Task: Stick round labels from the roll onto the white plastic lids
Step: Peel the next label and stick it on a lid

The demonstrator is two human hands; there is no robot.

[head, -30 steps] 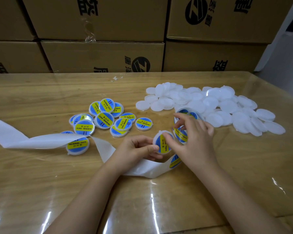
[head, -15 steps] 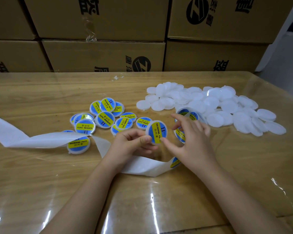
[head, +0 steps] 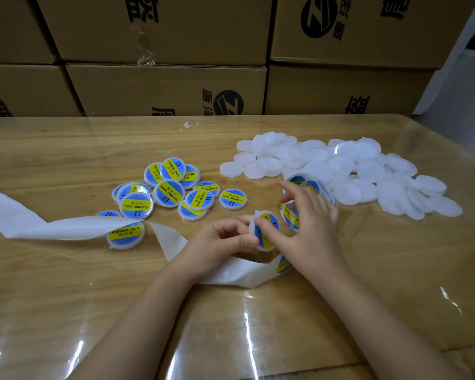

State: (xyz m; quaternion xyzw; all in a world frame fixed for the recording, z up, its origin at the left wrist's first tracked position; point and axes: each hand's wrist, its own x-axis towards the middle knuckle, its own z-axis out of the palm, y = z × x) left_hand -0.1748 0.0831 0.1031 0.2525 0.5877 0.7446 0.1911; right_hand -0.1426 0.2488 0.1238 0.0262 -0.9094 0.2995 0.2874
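White liner overlies labelled lids | left hand pinches lid | right hand spread, thumb pressing it

Your left hand pinches a labelled lid up on its edge, and your right hand has its thumb on the blue-and-yellow face, fingers spread over the label roll just behind. Finished lids cluster to the left, plain white lids are heaped to the right, and the empty backing strip trails left across the table.
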